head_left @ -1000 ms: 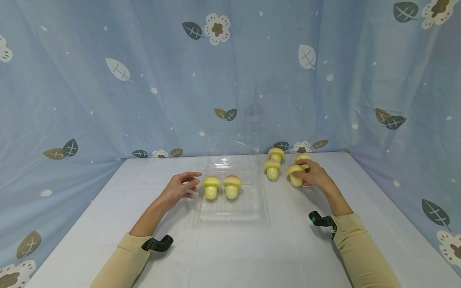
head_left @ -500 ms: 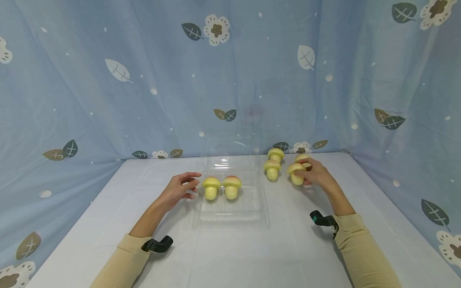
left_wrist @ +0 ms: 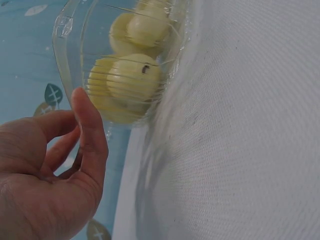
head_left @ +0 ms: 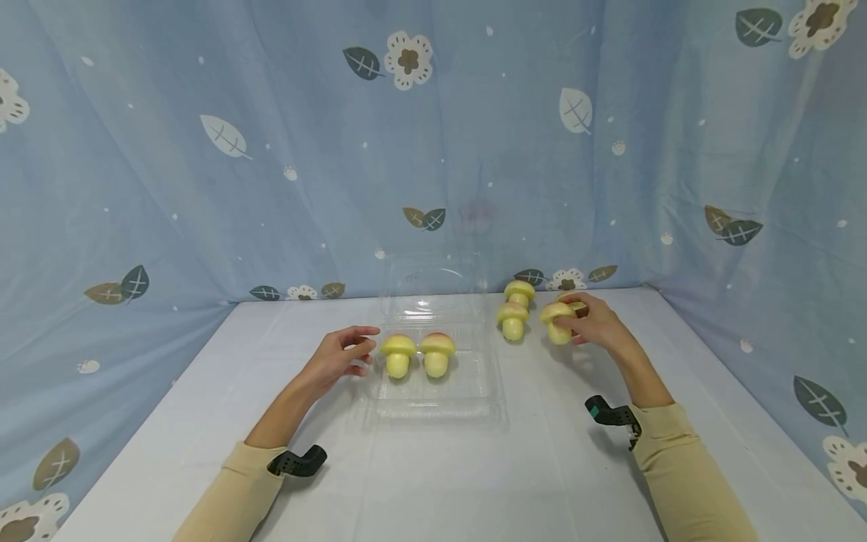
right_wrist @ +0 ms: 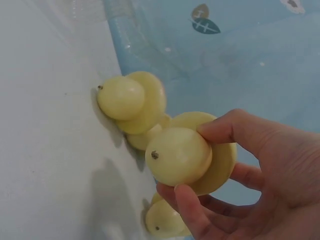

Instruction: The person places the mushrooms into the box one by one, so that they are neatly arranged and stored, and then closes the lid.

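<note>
My right hand (head_left: 594, 322) pinches a yellow toy mushroom (head_left: 558, 325) between thumb and fingers. In the right wrist view, this mushroom (right_wrist: 178, 156) is clear of the table, its stem end toward the camera. Two similar mushrooms, one on the left (head_left: 397, 357) and one with a pinkish cap (head_left: 436, 355), lie side by side in a clear plastic clamshell box (head_left: 467, 385) with its lid raised. My left hand (head_left: 334, 357) is at the box's left edge, fingers loosely bent with nothing in them. Whether its fingertips touch the rim, I cannot tell.
Two loose mushrooms, one nearer (head_left: 512, 322) and one behind it (head_left: 519, 292), lie right of the box. Another mushroom (right_wrist: 164, 220) is mostly hidden behind my right hand in the head view. A patterned blue curtain (head_left: 305, 188) stands behind the white table (head_left: 433, 482).
The mushroom in my right hand has risen slightly off the table, hiding more of the one behind it. My left hand and the box have stayed in place.
</note>
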Demonstrator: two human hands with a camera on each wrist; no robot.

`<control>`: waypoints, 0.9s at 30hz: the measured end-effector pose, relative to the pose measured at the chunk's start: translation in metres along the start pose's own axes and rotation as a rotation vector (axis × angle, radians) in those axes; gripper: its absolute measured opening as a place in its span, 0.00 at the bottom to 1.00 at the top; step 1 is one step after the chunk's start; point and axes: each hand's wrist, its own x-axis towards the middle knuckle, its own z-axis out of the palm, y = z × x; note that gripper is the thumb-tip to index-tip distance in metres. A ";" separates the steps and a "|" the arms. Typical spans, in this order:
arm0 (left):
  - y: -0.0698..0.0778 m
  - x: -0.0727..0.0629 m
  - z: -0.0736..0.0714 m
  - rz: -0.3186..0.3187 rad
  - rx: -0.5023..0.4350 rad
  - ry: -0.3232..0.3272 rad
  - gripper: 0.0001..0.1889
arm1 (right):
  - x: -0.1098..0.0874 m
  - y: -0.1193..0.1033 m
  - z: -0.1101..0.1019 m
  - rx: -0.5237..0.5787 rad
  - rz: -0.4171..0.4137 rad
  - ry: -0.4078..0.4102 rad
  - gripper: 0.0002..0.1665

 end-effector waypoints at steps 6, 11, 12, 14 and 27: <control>-0.001 0.000 0.000 -0.003 -0.010 -0.001 0.25 | -0.004 -0.004 -0.002 -0.008 -0.019 0.001 0.39; -0.001 0.000 0.000 -0.010 -0.009 0.001 0.25 | -0.006 -0.010 -0.004 -0.005 -0.049 0.007 0.39; 0.000 0.000 0.000 -0.005 -0.004 -0.001 0.25 | -0.007 -0.011 -0.004 -0.002 -0.055 0.009 0.39; 0.000 0.000 0.000 -0.002 -0.003 -0.001 0.24 | -0.008 -0.014 -0.005 0.002 -0.067 0.014 0.39; 0.000 0.000 0.000 0.004 0.005 -0.004 0.25 | -0.020 -0.038 -0.005 0.000 -0.140 0.034 0.37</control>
